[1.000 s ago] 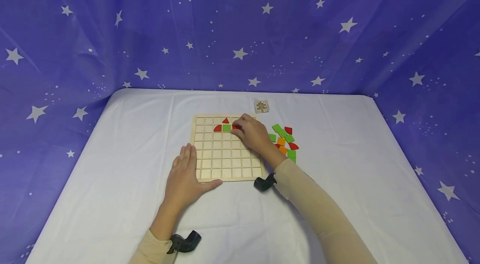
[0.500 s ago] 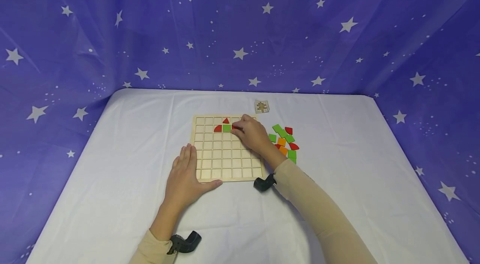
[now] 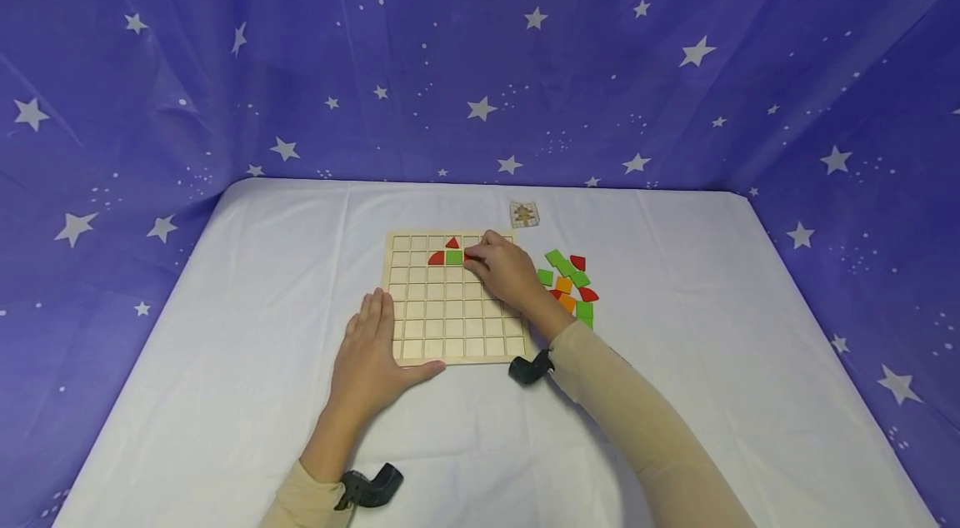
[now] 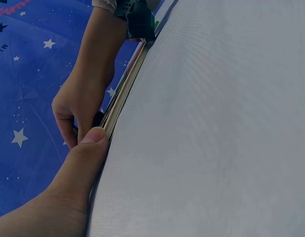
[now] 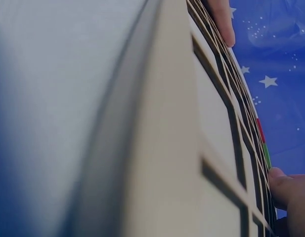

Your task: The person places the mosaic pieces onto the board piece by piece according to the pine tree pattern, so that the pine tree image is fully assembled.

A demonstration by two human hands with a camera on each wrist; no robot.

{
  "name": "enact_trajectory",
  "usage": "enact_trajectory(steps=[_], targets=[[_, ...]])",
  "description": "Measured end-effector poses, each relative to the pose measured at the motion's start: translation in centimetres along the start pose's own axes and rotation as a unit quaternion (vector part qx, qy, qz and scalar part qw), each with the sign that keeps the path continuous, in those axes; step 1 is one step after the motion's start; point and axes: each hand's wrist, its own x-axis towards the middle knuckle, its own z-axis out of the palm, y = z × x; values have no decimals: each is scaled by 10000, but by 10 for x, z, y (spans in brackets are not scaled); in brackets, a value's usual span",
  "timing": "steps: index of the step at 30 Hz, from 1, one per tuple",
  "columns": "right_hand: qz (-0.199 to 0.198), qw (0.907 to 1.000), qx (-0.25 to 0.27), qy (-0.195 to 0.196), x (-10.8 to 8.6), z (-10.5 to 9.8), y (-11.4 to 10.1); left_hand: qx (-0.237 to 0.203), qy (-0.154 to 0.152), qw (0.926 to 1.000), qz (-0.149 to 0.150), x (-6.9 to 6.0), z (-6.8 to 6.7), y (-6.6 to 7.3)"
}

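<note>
A wooden grid board (image 3: 435,328) lies on the white table. In its upper rows are a red triangle (image 3: 452,243), a green square (image 3: 453,258) below it and a red rounded piece (image 3: 437,259) left of the square. Right of the square, my right hand (image 3: 512,271) pinches another red piece (image 3: 467,255) at a cell, its shape mostly covered by the fingertips. My left hand (image 3: 367,366) rests against the board's lower left corner, fingers straight along the left side and thumb along the front edge. The left wrist view shows that thumb (image 4: 85,153) against the board's edge.
Loose green, red and orange pieces (image 3: 564,285) lie right of the board, partly behind the right forearm. A small card (image 3: 524,214) with a tree-like pattern lies beyond the board's far edge. A blue star-printed curtain (image 3: 480,53) surrounds the table.
</note>
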Motion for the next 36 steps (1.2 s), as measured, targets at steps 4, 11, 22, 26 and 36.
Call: enact_trajectory(steps=[4,11,22,26,36], targets=[[170,9998,120,33,0,-1,-1,22,-4,10000,-7,0,0,0],[228,9997,87,48,-2,-1,0,14,-18,10000,-9,0,1,0],[58,9997,-193,151,-12,-15,12,64,-49,10000,-22,0,3,0],[128,9992,-361,87,-20,-25,23,58,-45,10000,-4,1,3,0],[775,9960,-434,50,-51,-58,58,32,-50,10000,-13,1,0,0]])
